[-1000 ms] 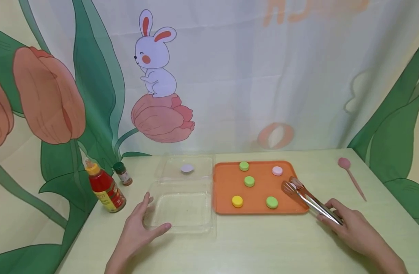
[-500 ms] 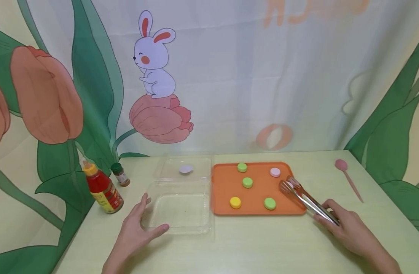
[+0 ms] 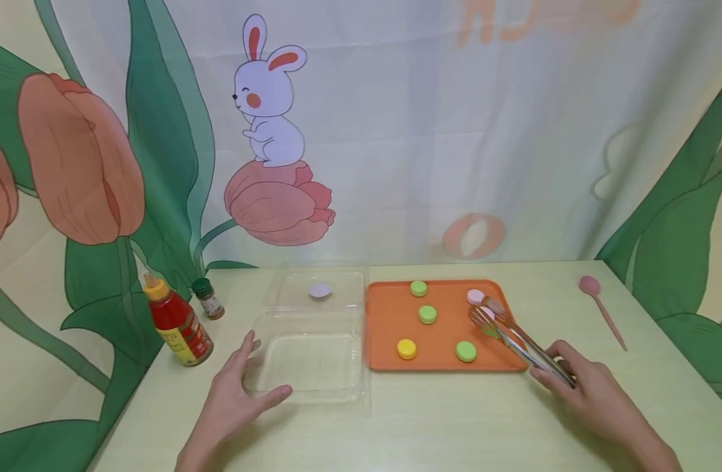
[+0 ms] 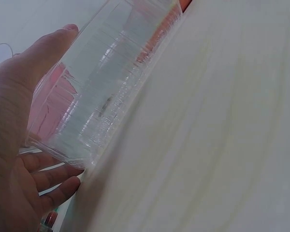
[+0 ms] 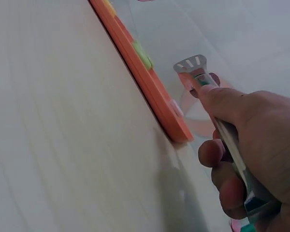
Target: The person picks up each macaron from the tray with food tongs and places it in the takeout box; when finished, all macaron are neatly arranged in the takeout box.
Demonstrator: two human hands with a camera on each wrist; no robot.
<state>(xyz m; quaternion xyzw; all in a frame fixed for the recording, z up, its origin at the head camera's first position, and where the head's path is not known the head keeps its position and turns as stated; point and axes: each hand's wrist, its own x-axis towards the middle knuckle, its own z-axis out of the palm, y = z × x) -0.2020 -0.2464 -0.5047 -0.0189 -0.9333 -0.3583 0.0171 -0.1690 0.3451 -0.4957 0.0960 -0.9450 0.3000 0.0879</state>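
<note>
**A:** What is the right hand (image 3: 597,393) doing over there?

**B:** It is gripping a pair of metal tongs (image 3: 517,337), fingers curled round the handles. The slotted tips are standing apart over the right end of the orange tray (image 3: 384,328), just beside the pink disc (image 3: 475,297). I cannot tell whether they are touching it.

**A:** So nothing is pinched between the tips?

**B:** Not that I can see. There is a greenish patch under the tips, but it is too blurred for me to name.

**A:** And the left hand (image 3: 233,400)?

**B:** It is lying flat and relaxed, thumb and fingers touching the near left corner of the clear plastic box (image 3: 310,360), as if steadying it. The wrist view shows the same: the palm against the clear wall (image 4: 106,92), holding nothing.

**A:** How far along would you say this is?

**B:** Barely begun, I am guessing. The box's tray is showing nothing inside. Its open lid is lying behind, with 1 pale disc (image 3: 320,290) on it. On the orange tray I am counting 5 discs: 3 green, 1 yellow (image 3: 406,349) and the pink one.

**A:** Anything else on the bench (image 3: 455,426)?

**B:** A red sauce bottle (image 3: 174,321) and a small spice jar (image 3: 209,299) are standing at the left, and a pink spoon (image 3: 602,308) is lying well apart at the right.
</note>
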